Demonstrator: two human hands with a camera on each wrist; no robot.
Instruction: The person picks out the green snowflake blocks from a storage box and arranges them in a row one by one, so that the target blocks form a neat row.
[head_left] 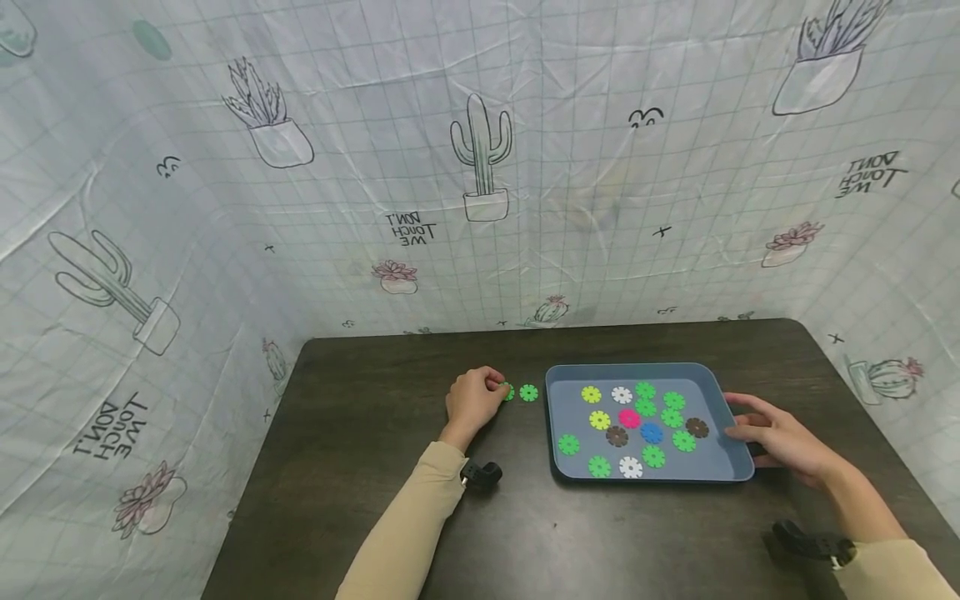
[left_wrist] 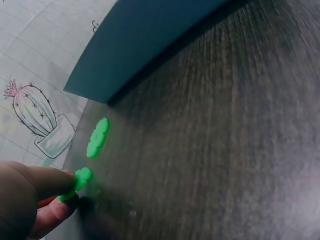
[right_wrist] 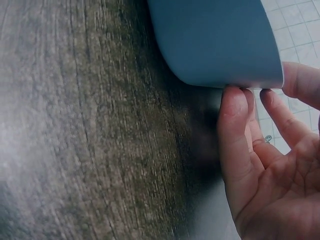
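Observation:
My left hand (head_left: pixel 474 398) pinches a green notched plastic disc (left_wrist: pixel 82 177) between thumb and fingertips, at the table's surface left of the tray. A second green disc (head_left: pixel 528 392) lies flat on the table just right of it, between that hand and the tray. At the right end of the blue-grey tray (head_left: pixel 558 408), my right hand (head_left: pixel 783 437) holds its wall, a digit over the rim and other fingertips against the outside. Inside the tray lie several more notched discs: green, yellow (head_left: pixel 599 420), white (head_left: pixel 631 467), brown (head_left: pixel 617 436), one pink (head_left: pixel 629 418) and one blue (head_left: pixel 652 432).
A dark wood-grain table (head_left: pixel 360 467) carries everything. Behind it and at both sides hangs a pale gridded cloth (head_left: pixel 570 167) printed with cacti. Both wrists wear black straps (head_left: pixel 482 475) beside tan sleeves.

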